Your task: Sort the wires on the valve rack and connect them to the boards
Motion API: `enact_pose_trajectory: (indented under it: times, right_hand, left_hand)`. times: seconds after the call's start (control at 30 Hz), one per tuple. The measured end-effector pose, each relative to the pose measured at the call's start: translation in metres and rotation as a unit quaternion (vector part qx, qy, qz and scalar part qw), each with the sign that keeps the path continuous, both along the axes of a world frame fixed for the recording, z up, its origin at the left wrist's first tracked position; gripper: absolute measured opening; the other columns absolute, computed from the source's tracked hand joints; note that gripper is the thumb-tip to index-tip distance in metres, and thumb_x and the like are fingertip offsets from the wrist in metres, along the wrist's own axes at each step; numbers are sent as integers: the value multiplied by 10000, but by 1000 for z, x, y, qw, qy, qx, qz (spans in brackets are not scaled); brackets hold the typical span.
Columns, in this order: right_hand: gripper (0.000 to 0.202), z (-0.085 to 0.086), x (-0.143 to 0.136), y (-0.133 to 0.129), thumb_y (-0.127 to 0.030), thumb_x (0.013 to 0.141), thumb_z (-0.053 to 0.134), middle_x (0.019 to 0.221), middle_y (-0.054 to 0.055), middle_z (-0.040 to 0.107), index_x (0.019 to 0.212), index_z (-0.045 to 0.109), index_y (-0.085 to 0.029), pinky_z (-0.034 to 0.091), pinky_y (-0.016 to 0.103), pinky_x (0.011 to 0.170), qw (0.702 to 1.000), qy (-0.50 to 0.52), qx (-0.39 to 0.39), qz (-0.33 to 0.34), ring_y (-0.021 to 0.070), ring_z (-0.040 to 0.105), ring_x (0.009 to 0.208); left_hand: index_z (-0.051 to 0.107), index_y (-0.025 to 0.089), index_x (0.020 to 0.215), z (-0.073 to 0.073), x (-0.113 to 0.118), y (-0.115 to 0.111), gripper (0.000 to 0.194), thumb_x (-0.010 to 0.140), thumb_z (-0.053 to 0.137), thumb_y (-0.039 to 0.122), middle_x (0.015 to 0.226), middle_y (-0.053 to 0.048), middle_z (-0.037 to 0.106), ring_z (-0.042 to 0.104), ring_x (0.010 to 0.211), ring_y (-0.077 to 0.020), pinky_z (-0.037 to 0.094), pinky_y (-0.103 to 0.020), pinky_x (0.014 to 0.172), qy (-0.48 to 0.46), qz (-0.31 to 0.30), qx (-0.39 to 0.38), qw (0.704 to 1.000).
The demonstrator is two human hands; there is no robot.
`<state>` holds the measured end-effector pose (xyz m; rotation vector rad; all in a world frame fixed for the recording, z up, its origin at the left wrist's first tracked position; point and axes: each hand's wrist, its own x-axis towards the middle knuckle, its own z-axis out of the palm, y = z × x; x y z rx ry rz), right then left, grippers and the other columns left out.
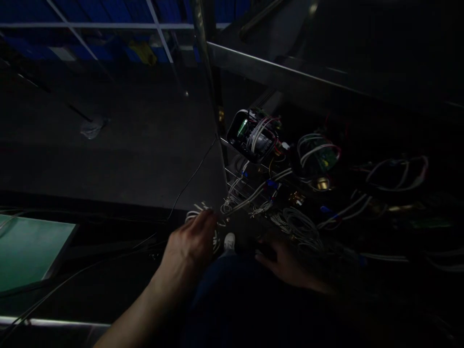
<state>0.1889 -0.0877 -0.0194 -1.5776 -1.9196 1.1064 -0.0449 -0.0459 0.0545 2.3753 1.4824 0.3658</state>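
Head view, left hand: the left hand (190, 244) is reaching forward from the near left, its fingers curling over a small bundle of white wires (203, 212) at the near edge of the dark bench; it is too dim to tell whether the fingers are clamping the bundle or just lying on it.
Head view, right hand: the right hand (286, 263) is lying low and near, to the right of a dark blue trouser leg (232, 290), fingers spread and slack, gripping nothing I can make out.
Head view, shoe: a white shoe tip (229, 241) is showing between the two hands.
Head view, wiring: farther off, an open black box (250, 135) is spilling white and red wires, with a green circuit board (324, 157) to its right and coiled white cable (299, 220) nearer.
Head view, far left: a green mat (29, 249) is lying at the near left, well apart from the hands.
Head view, frame: a metal rail (275, 70) is slanting across the far side.
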Motion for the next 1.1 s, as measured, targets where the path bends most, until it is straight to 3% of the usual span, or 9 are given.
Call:
enact_pose_trajectory:
  times: [0.07, 0.17, 0.33, 0.5, 0.63, 0.77, 0.83, 0.93, 1.1]
  right_hand:
    - [187, -18, 0, -11, -263, 774, 573, 944, 89, 672, 936, 611, -177, 525, 382, 772, 1000, -9, -20, -5, 228, 642, 870]
    - [169, -43, 10, -27, -298, 823, 516, 911, 99, 647, 921, 567, -169, 519, 374, 762, 996, -36, 24, -77, 222, 629, 851]
    - [172, -70, 44, -54, -308, 880, 468, 1005, 111, 558, 1007, 482, -193, 495, 388, 801, 932, -120, 181, -289, 222, 564, 939]
    - [288, -79, 66, -53, -341, 879, 490, 1104, 153, 523, 1100, 467, -159, 452, 428, 873, 873, -151, 247, -393, 250, 508, 1053]
    - [302, -81, 70, -38, -430, 821, 527, 1085, 174, 523, 938, 521, -151, 422, 457, 902, 840, -164, 279, -435, 283, 492, 1072]
    - [357, -76, 74, -32, -532, 736, 504, 887, 140, 597, 801, 508, -181, 467, 428, 772, 836, -145, 183, -496, 279, 573, 856]
    - [357, -69, 74, -32, -542, 714, 503, 775, 102, 607, 792, 500, -193, 476, 397, 701, 844, -125, 120, -508, 254, 582, 732]
    - [305, -58, 70, -30, -508, 706, 517, 714, 63, 604, 748, 481, -209, 479, 344, 667, 871, -87, 98, -473, 212, 580, 660]
    - [207, -44, 62, -29, -407, 698, 532, 700, 27, 600, 720, 467, -212, 483, 306, 672, 916, -17, 103, -388, 172, 572, 644]
  left_hand:
    - [614, 173, 1047, 6, -8, 8, 332, 762, 454, 115, 1044, -90, 658, 646, 852, -180, 533, -280, 701, -27, -20, -68, 997]
    - [639, 166, 907, -1, -12, 26, 237, 718, 495, 161, 841, -39, 668, 630, 720, -142, 498, -238, 639, -30, -59, -199, 978]
    - [622, 147, 979, -19, -10, 43, 316, 710, 457, 132, 1013, -88, 639, 619, 840, -160, 475, -272, 723, -57, 14, -122, 991]
    - [652, 176, 953, -24, -8, 53, 276, 731, 488, 161, 840, -51, 681, 631, 773, -168, 456, -263, 685, -8, -4, -190, 982]
    - [646, 177, 904, -49, -15, 69, 217, 796, 460, 207, 793, -66, 663, 614, 753, -199, 453, -300, 682, 88, 78, -123, 985]
    - [562, 153, 1096, -88, -2, 68, 336, 772, 479, 123, 1044, -123, 613, 556, 985, -256, 454, -402, 836, 11, 103, 46, 994]
    - [542, 163, 1116, -102, 21, 56, 343, 791, 451, 102, 1072, -120, 590, 532, 1019, -252, 446, -434, 880, -64, 22, 93, 993]
    - [520, 180, 1140, -114, 70, 35, 337, 831, 410, 102, 1048, -91, 589, 552, 991, -193, 475, -356, 882, -194, -180, 23, 964]
    - [332, 159, 1346, -111, 142, 27, 566, 811, 515, 183, 1350, -148, 415, 370, 1261, -250, 358, -438, 1026, -261, -291, -27, 920]
